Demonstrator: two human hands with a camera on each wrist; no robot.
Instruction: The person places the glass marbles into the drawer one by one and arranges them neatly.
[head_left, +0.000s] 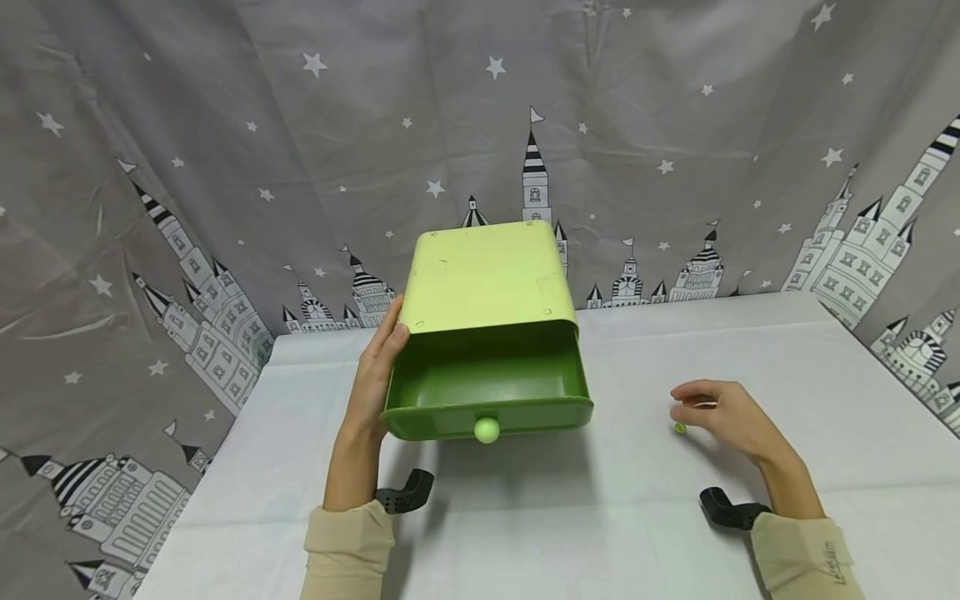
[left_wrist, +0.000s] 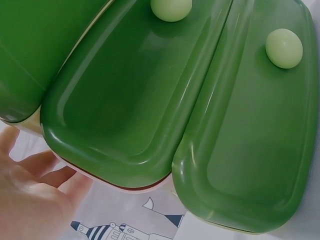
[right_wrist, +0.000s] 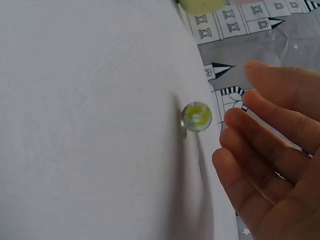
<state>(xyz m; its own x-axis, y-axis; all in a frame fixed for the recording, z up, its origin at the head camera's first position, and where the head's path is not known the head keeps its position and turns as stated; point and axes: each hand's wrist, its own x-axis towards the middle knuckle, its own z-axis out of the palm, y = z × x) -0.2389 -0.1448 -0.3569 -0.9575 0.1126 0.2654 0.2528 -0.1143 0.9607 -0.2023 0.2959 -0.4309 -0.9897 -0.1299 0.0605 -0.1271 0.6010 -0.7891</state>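
A small chest of drawers [head_left: 491,275] with a pale yellow-green shell stands in the middle of the table. Its top drawer [head_left: 435,423] is pulled out, with nothing showing inside and a round light-green knob [head_left: 487,430] on its front. My left hand [head_left: 372,379] rests against the chest's left side, fingers extended along it. Two closed dark-green drawers [left_wrist: 125,95] fill the left wrist view. To the right lies a clear glass marble [right_wrist: 196,116] with a yellow-green swirl. Close over it is my right hand [head_left: 731,417], fingers loosely bent, a gap between fingertips and marble in the right wrist view.
A white cloth [head_left: 645,533] covers the table. Behind and beside it hangs a grey curtain [head_left: 360,125] printed with stars and castles. Black wrist camera mounts [head_left: 408,492] sit on both wrists, at the beige sleeves [head_left: 348,546].
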